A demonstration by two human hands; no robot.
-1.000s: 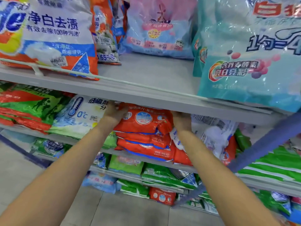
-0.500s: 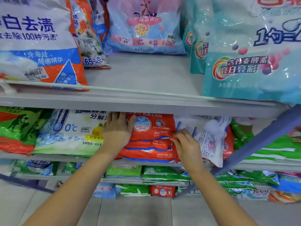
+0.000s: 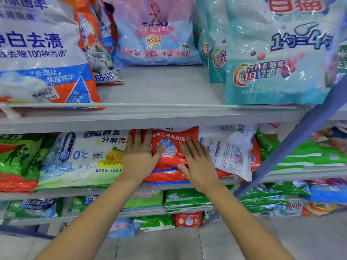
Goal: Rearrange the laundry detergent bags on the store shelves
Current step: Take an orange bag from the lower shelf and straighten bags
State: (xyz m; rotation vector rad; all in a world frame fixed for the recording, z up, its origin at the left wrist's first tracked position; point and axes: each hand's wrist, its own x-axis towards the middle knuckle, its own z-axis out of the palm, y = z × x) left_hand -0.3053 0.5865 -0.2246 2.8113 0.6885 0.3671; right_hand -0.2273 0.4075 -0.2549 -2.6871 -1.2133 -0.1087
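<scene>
Stack of orange-red plastic detergent bags lay crosswise, directly ahead of and touching flat, straight-fingered left hand and right hand, equally near.

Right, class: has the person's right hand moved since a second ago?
Yes. The right hand has dropped away from the upper shelf edge and now lies flat on the front of the orange bag.

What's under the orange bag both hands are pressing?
More stacked orange bags, only front edges showing, on the middle shelf. The top bag covers their faces; count unclear.
</scene>
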